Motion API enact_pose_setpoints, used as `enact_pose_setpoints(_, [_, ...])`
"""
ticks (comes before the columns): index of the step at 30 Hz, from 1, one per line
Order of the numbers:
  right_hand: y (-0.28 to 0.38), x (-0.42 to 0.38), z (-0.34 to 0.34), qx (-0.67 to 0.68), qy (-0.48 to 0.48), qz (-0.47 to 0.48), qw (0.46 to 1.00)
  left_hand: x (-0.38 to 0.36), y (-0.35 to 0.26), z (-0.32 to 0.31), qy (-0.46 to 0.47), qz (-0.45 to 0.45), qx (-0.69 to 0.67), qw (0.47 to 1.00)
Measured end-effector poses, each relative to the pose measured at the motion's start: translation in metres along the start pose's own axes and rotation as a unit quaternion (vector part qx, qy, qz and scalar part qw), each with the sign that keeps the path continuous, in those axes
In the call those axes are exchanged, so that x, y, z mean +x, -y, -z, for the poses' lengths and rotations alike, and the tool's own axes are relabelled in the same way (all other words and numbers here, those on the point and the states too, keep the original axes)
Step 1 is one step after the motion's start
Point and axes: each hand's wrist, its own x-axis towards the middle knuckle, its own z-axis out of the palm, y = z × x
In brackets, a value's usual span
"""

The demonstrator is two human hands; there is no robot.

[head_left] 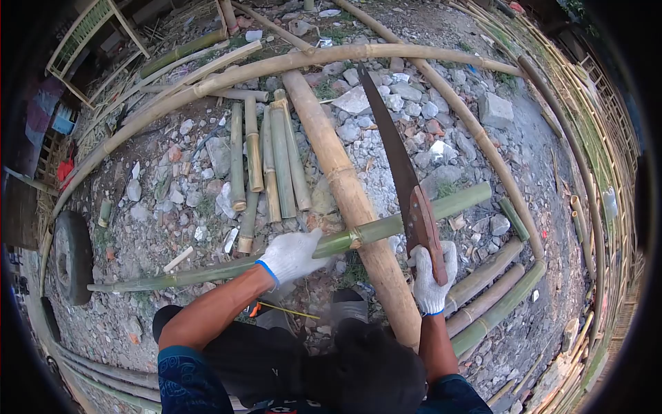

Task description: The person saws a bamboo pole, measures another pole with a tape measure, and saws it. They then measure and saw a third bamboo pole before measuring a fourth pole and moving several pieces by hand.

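The left hand (293,255), in a white glove, is closed over a green bamboo pole (386,224) just left of centre frame, fingers wrapped round it and pressing it down. That pole runs from lower left to centre right and lies across a thicker tan bamboo pole (348,196), which serves as a rest. The right hand (431,276), also gloved, is clenched round the wooden handle of a hand saw (396,162); the blade points up toward the top of the frame, its length lifted above the green pole, not seated in a cut as far as can be told. Cut green sections (265,165) lie side by side in the upper left centre, on stony ground (407,103). More poles (489,293) lie at lower right. In my judgement a sound cut calls for the green pole pinned hard against the tan rest, the holding hand kept clear of the blade line, and the teeth started square to the stem with light strokes, close to the supported point to limit splitting.
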Motion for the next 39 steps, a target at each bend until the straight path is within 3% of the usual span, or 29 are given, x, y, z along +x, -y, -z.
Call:
enact_pose_setpoints(3, [-0.008,0.004,0.009,-0.037,0.041,0.004,0.998,0.005,0.011,-0.014,-0.019,0.030,0.005,0.999])
enact_pose_setpoints(5, [-0.013,0.011,0.002,-0.099,0.056,0.094,0.989,0.002,0.027,-0.013,-0.017,0.069,-0.010,0.997])
enact_pose_setpoints(11, [-0.029,0.011,-0.027,-0.100,0.164,0.031,0.981,-0.018,0.106,-0.040,-0.027,0.137,0.027,0.990])
enact_pose_setpoints(12, [-0.032,0.013,-0.036,-0.096,0.145,0.104,0.979,-0.018,0.110,-0.040,-0.023,0.146,0.034,0.988])
enact_pose_setpoints(14, [-0.042,0.011,-0.044,-0.106,0.165,0.091,0.976,-0.020,0.116,-0.043,-0.018,0.168,0.037,0.985])
enact_pose_setpoints(17, [-0.042,0.004,-0.053,-0.102,0.166,0.079,0.978,-0.021,0.115,-0.037,-0.033,0.148,0.029,0.988])
enact_pose_setpoints(19, [-0.044,-0.002,-0.057,-0.086,0.142,0.114,0.979,-0.016,0.100,-0.028,-0.140,0.110,0.022,0.984])
enact_pose_setpoints(20, [-0.044,-0.006,-0.056,-0.091,0.165,0.079,0.979,-0.008,0.092,-0.024,-0.193,0.089,0.020,0.977])
enact_pose_setpoints(23, [-0.038,-0.011,-0.060,-0.062,0.160,0.028,0.985,0.043,0.058,-0.022,-0.224,0.113,-0.074,0.965])
enact_pose_setpoints(26, [-0.037,-0.012,-0.057,-0.053,0.142,0.053,0.987,0.101,0.025,-0.032,-0.217,0.167,-0.084,0.958])
enact_pose_setpoints(29, [-0.033,-0.008,-0.054,-0.037,0.123,0.082,0.988,0.115,0.010,-0.027,-0.155,0.185,-0.090,0.966])
enact_pose_setpoints(31, [-0.041,-0.010,-0.049,-0.067,0.129,0.122,0.982,0.115,0.012,-0.032,-0.185,0.165,-0.061,0.967])
enact_pose_setpoints(39, [-0.038,-0.074,0.056,-0.115,0.210,0.042,0.970,0.116,0.011,-0.027,-0.142,0.182,-0.051,0.972])
